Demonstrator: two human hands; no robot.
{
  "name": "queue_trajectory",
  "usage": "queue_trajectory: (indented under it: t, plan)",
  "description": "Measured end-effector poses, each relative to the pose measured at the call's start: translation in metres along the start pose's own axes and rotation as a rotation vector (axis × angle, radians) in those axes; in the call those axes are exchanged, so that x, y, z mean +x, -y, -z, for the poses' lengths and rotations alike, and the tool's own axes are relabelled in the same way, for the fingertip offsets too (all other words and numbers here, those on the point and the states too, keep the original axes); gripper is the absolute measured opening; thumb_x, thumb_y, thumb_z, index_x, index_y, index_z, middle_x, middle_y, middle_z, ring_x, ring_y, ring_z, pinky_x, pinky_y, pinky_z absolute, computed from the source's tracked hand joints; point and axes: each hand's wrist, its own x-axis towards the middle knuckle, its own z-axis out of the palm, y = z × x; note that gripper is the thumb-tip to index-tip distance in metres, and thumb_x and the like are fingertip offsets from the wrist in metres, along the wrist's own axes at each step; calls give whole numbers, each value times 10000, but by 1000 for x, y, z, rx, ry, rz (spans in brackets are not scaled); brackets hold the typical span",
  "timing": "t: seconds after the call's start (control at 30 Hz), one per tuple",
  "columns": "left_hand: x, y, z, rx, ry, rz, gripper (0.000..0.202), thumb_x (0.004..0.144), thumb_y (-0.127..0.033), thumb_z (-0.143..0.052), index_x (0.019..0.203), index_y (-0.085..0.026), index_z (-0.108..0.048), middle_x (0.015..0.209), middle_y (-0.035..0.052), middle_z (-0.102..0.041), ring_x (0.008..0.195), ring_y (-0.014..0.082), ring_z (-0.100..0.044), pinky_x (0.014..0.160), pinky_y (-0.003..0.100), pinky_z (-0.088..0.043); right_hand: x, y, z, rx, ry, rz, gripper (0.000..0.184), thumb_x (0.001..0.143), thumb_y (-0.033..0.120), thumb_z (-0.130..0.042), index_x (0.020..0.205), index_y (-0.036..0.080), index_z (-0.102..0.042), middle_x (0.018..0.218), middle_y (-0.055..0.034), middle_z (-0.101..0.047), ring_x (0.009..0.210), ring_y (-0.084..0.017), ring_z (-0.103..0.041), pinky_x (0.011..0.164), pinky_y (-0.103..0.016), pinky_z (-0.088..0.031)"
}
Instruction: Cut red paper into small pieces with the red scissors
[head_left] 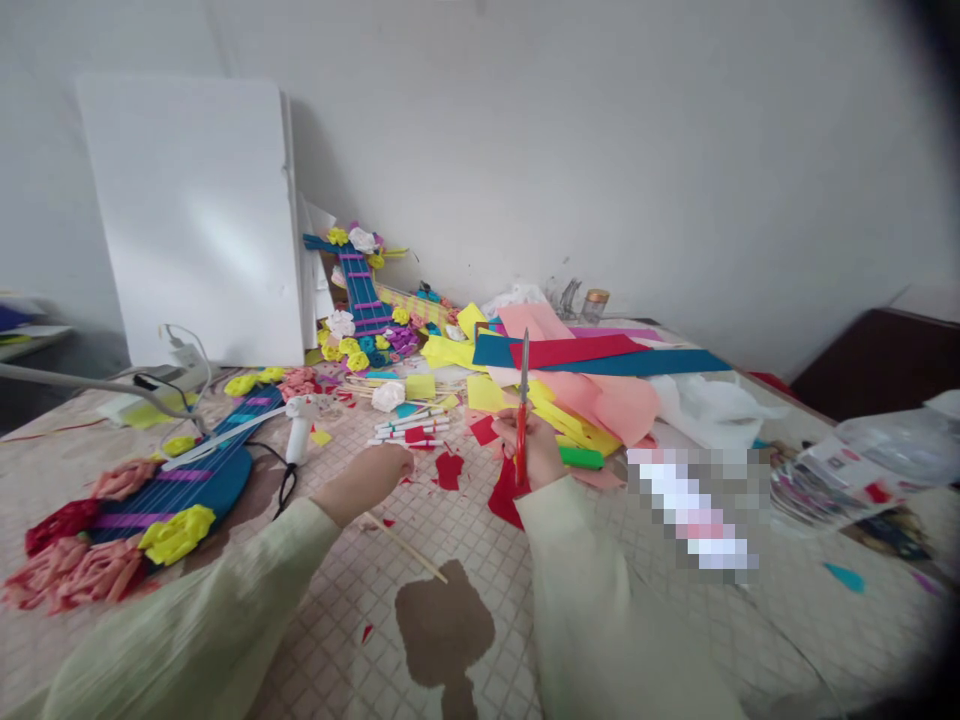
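My right hand (541, 452) is closed round scissors (522, 415) with red-orange handles. Their blades look shut and point away from me. A piece of red paper (506, 500) lies just beneath this hand. My left hand (366, 482) hovers low over the table, fingers curled downward; its fingertips are mostly hidden, so what they pinch does not show. Between the hands lies a cut red paper piece (448, 471), with small red scraps around it. A thin wooden stick (409, 546) rests on the table below my left hand.
Flower-trimmed blue paper guitars stand at left (225, 470) and back (365, 290). A white glue gun (298, 430) sits left of several markers (411, 428). Coloured crepe paper (592, 355) is heaped behind my right hand. A clear plastic container (862, 465) stands far right.
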Motion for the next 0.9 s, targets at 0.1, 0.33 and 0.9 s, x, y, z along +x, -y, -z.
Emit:
queue_trajectory:
  t: [0.1,0.33,0.9]
  plan:
    - [-9,7,0,-12,35,-49,228,827,-169,-439,834,-190,-666,898,59,-684,866,179,-604,784,282,-424,0,0,0,-5,-12,4,298,482,257,-737,703,151,-569,485,72,-508,353,-46,-374,351,-210,-335]
    - [-34,11,-1,-68,187,-144,146,747,-179,-543,794,-210,-678,841,27,-659,778,164,-600,711,251,-422,3,-3,1,-8,-11,5,294,483,254,-740,697,157,-563,479,79,-486,353,-49,-374,340,-206,-328]
    - [-30,-3,15,254,228,-365,229,863,-103,-384,860,-129,-611,926,110,-645,838,203,-582,780,296,-436,6,-5,6,3,-14,23,281,493,232,-734,708,148,-575,516,69,-514,352,-34,-374,350,-192,-312]
